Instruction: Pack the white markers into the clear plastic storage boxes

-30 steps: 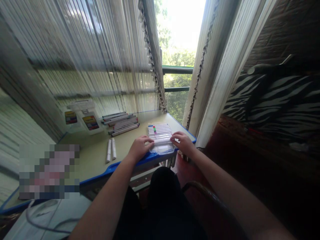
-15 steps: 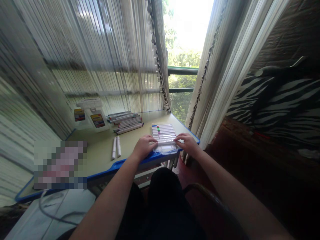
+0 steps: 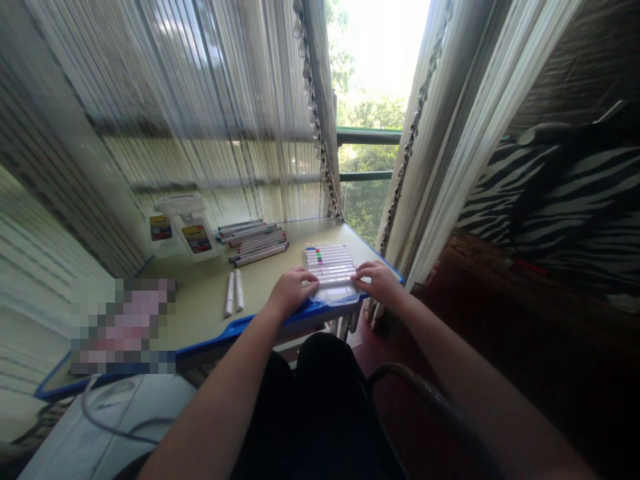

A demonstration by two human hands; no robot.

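Observation:
A clear plastic case point(image 3: 336, 295) lies at the front edge of the desk, with a row of white markers point(image 3: 330, 257) side by side in it, some with coloured caps. Across the near end of that row is one white marker point(image 3: 336, 279). The fingers of my left hand point(image 3: 293, 292) are closed at its left end. At its right end, the thumb and fingers of my right hand point(image 3: 379, 281) pinch together. My fingertips partly cover the marker's ends.
Left of the case, two white markers point(image 3: 234, 293) lie together on the desk point(image 3: 270, 283). Behind them is a pile of markers point(image 3: 257, 241). A clear box with labels point(image 3: 185, 227) stands at the back left. Curtains point(image 3: 240, 100) hang along the window.
Both hands stay at the ends of the near marker in the case. The view has shifted slightly; little else differs.

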